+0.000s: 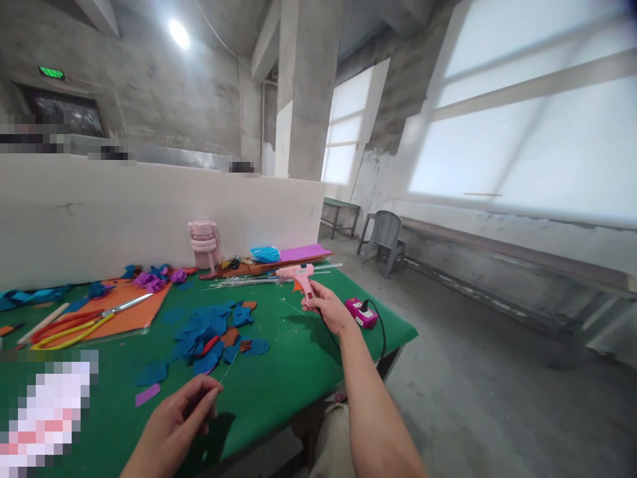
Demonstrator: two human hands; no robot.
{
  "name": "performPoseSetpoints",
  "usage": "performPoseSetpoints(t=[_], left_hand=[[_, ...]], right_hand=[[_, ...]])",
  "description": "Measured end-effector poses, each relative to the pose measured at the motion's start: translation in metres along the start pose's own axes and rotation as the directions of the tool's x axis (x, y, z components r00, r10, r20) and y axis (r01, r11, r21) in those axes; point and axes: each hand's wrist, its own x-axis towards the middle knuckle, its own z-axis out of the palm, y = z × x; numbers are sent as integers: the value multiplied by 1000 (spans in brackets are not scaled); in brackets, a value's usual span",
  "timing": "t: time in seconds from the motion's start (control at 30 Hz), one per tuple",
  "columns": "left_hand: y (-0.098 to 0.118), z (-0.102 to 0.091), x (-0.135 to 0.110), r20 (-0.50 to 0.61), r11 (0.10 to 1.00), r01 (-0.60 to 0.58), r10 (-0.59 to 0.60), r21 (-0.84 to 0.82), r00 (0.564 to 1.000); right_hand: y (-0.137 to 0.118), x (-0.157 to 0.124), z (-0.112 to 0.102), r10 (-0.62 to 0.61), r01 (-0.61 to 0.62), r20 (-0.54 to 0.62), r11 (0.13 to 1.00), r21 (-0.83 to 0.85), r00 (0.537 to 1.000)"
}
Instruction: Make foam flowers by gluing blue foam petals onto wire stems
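Landmark: a loose heap of blue cut pieces [204, 328], some brown and red among them, on a green-topped table [293, 372].
Left hand: the person's left hand [182, 415] is nearer the wearer than the heap, thumb and forefinger pinched together on a thin wire [229, 368] that slants up to the heap's right edge.
Wire's far end: it meets a blue-and-brown piece [256, 346]; whether the two are joined or merely overlap, I cannot tell.
Right hand: the person's right hand [328, 309], right of the heap, has its fingers wrapped round the handle of a pink glue gun [296, 272], whose nozzle points left, above the tabletop.
Power: a magenta socket box [362, 313] with a black plug in it, farther right of the heap.
Left of the heap: red-and-yellow-handled scissors [119, 309] lying on an orange sheet [154, 305].
Behind the heap: a bundle of thin wires [249, 282] and a pink bottle [203, 245].
Progress: many pieces look already cut; by my judgement assembly is early, as most lie loose and no completed item can be made out.
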Motion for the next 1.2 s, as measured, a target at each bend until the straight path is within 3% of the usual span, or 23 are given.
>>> performPoseSetpoints(t=[0.07, 0.13, 0.47, 0.63, 0.77, 1.0, 1.1, 1.2], left_hand=[[-1, 1, -1, 14, 1000, -8, 8, -1, 1000], [0, 1, -2, 23, 1000, -16, 16, -1, 1000], [6, 2, -5, 41, 1000, -13, 13, 1, 999], [9, 1, -5, 47, 999, 0, 2, -36, 999], [11, -1, -2, 50, 995, 25, -21, -97, 999], [10, -3, 5, 24, 994, 5, -3, -108, 1000], [8, -2, 6, 49, 993, 4, 1, -115, 999], [9, -1, 5, 59, 993, 14, -7, -121, 998]], right_hand=[[-6, -3, 2, -4, -8, 85, 990, 139, 996], [-9, -6, 4, 17, -35, 105, 984, 174, 994], [-8, -5, 7, 28, -32, 37, 993, 112, 999], [-7, -4, 5, 19, -19, -17, 1000, -11, 1000], [-9, -7, 3, -27, 33, 41, 988, -150, 999], [-8, -9, -1, 171, -158, 29, 955, -252, 985], [-7, -10, -4, 134, -122, 17, 943, -308, 991], [-6, -12, -8, 97, -61, 82, 930, -362, 992]])
